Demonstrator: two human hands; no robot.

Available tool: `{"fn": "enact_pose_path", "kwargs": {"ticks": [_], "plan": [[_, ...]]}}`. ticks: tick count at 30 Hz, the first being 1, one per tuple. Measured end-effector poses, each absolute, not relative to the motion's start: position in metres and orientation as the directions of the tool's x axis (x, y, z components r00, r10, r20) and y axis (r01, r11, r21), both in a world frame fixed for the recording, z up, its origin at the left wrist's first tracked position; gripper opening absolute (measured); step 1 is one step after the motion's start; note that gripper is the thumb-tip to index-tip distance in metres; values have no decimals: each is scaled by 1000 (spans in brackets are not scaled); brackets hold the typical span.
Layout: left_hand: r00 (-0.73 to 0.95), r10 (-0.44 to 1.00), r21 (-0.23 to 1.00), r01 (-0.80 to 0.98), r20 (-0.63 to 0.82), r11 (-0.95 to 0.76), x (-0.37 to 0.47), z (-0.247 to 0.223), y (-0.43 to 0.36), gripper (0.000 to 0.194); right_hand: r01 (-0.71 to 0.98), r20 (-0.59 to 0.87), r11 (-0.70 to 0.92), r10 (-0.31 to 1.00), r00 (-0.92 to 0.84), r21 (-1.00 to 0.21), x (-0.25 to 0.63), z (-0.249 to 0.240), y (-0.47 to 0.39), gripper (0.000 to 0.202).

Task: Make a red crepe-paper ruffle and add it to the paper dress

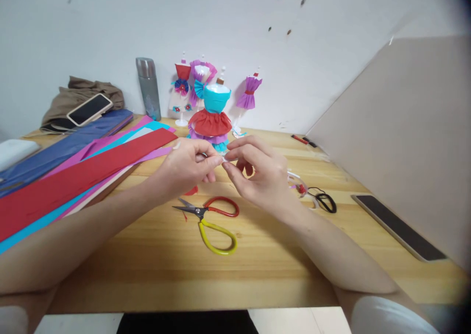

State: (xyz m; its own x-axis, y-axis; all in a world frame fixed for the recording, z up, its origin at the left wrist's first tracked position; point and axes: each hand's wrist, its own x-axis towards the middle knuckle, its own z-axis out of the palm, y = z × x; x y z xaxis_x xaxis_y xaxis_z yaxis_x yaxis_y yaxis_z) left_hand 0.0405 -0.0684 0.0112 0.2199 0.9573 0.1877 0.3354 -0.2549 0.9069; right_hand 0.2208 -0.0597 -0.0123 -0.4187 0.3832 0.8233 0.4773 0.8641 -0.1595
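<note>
My left hand [191, 167] and my right hand [255, 169] meet above the middle of the wooden table [147, 270]. Both are closed in a pinch at a tiny whitish thing [223, 159], too small to make out. Just behind them stands a small dress form [217, 98] with a turquoise top and a red, purple and turquoise ruffled skirt; its base is hidden. Scissors [199, 211] with one red and one yellow handle lie partly spread below my hands. A red scrap [192, 191] lies beside the blades.
Coloured paper strips [91, 160] cover the left side. More dress forms [250, 91] and a grey bottle [148, 89] stand by the wall. One phone [90, 109] rests on brown cloth [81, 91], another phone [399, 226] lies right. Black bands [326, 200] lie beyond my right hand.
</note>
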Motion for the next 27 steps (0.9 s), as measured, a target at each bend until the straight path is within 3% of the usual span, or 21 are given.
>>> {"fn": "enact_pose_path", "kwargs": {"ticks": [6,12,17,22,27], "plan": [[223,941,886,337,253,-318,41,5,-69,15,483,801,852,427,-419,-202,220,-11,-61,12],[241,892,826,344,382,-446,42,0,-69,18,397,766,827,538,-353,-398,219,-12,-59,16],[232,887,829,320,400,-458,42,0,-69,19,412,798,863,458,-391,-293,220,-13,-57,11],[192,921,883,274,339,-382,42,1,-69,16,387,815,873,444,-374,-298,221,-13,-56,8],[197,907,855,306,372,-418,43,0,-70,18,465,840,868,377,-391,-173,221,-15,-56,12]]}}
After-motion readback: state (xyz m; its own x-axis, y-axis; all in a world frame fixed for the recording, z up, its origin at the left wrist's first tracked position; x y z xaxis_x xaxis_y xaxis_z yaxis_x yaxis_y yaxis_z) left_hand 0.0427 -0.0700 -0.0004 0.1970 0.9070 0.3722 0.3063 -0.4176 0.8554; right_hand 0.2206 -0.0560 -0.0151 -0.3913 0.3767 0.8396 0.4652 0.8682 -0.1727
